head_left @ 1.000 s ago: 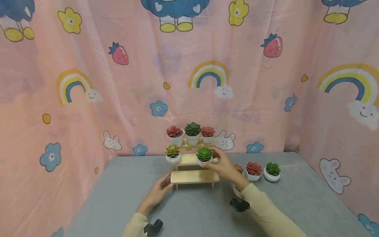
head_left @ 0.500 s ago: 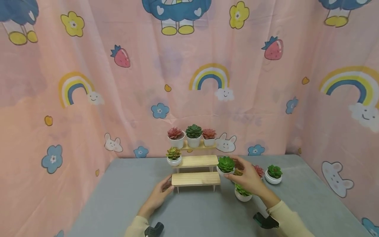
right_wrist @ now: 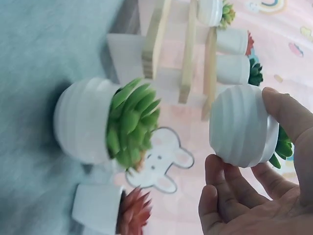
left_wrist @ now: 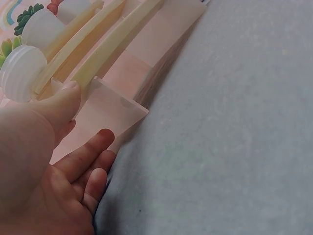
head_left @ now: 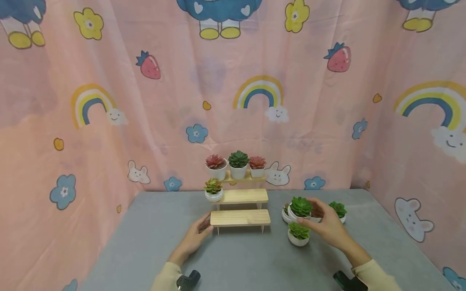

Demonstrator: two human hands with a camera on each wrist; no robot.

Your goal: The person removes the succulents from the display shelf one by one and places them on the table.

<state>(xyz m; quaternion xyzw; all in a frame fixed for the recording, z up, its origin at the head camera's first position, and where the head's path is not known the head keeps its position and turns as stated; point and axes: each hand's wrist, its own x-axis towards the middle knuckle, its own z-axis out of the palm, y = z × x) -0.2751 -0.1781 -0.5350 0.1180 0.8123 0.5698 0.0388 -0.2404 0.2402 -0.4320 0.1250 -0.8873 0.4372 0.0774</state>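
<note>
My right hand (head_left: 329, 226) holds a green potted succulent (head_left: 301, 207) above the table, right of the stand. In the right wrist view, thumb and fingers pinch its ribbed white pot (right_wrist: 239, 127), apart from everything else. My left hand (head_left: 193, 238) is at the left end of a three-tier wooden stand (head_left: 240, 218). In the left wrist view its thumb (left_wrist: 63, 100) touches the lowest shelf, fingers loosely bent by the clear side panel (left_wrist: 112, 107). A yellow-green succulent (head_left: 213, 190) sits at the left of the middle shelf; the lowest shelf is bare.
Three potted succulents, including a dark green one (head_left: 238, 165), line the top shelf. On the table under and behind my right hand stand a bright green succulent (head_left: 298, 234), a red one (right_wrist: 133, 210), another green one (head_left: 338, 210) and a partly hidden pot (head_left: 286, 214).
My right hand has lifted the green potted succulent off the middle shelf and carried it right, over the pots on the table. The left hand has stayed at the stand.
</note>
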